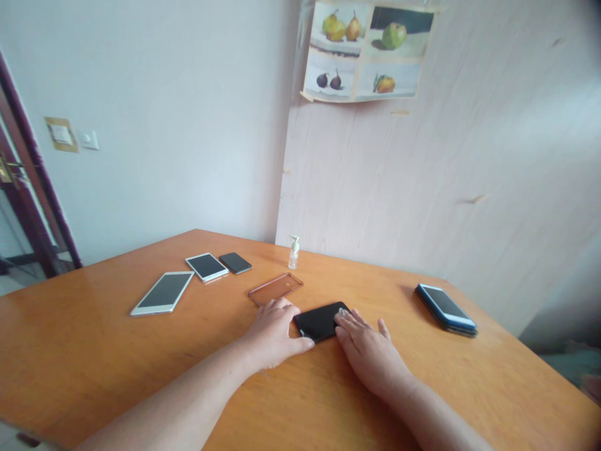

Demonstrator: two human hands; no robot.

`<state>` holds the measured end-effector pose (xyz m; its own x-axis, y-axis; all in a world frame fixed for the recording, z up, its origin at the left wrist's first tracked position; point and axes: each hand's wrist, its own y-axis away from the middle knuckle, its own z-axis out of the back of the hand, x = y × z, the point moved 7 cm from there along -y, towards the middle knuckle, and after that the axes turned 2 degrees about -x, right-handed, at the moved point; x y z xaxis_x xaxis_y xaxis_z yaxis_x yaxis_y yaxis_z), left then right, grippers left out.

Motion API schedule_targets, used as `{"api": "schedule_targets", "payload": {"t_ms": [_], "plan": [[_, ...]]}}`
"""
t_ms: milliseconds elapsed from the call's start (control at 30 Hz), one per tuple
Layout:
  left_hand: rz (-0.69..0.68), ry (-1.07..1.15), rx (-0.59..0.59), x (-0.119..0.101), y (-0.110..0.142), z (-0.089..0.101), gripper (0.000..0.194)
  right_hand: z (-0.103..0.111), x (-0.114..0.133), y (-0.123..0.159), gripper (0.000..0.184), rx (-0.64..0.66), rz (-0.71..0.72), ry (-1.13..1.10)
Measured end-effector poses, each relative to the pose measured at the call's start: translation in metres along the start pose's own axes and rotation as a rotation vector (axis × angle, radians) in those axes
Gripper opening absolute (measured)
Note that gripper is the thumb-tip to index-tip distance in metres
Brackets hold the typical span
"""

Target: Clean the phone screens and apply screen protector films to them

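A black smartphone (pixel 319 321) lies screen up on the table in front of me. My left hand (pixel 272 332) grips its left end, thumb at the near corner and fingers at the far one. Over the right end of the screen rests my right hand (pixel 369 347), fingers pressed down on a small whitish wad (pixel 342 312) that they mostly hide. Just beyond my left fingers is a clear reddish phone case (pixel 275 289), partly covered by that hand. A small clear pump bottle (pixel 293 254) with a pale green top stands farther back.
On the left of the wooden table (pixel 94 351) lie a white tablet (pixel 164 292), a smaller white device (pixel 206 267) and a dark phone (pixel 235 262). Stacked devices, a white-framed phone (pixel 446 305) uppermost, lie at the right. A wall with a fruit poster (pixel 364 59) rises behind.
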<state>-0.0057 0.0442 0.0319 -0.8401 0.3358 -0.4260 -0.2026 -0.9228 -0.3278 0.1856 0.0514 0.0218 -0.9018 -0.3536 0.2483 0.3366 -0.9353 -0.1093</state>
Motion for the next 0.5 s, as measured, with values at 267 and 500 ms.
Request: {"api": "schedule_targets", "payload": {"t_ms": [267, 500], "plan": [[-0.006, 0.147, -0.055, -0.006, 0.001, 0.003, 0.050, 0.000, -0.048, -0.016, 0.049, -0.026, -0.202, -0.028], [-0.045, 0.199, -0.070, -0.008, 0.002, 0.002, 0.051, 0.003, -0.047, -0.017, 0.044, -0.065, -0.187, -0.081]]}}
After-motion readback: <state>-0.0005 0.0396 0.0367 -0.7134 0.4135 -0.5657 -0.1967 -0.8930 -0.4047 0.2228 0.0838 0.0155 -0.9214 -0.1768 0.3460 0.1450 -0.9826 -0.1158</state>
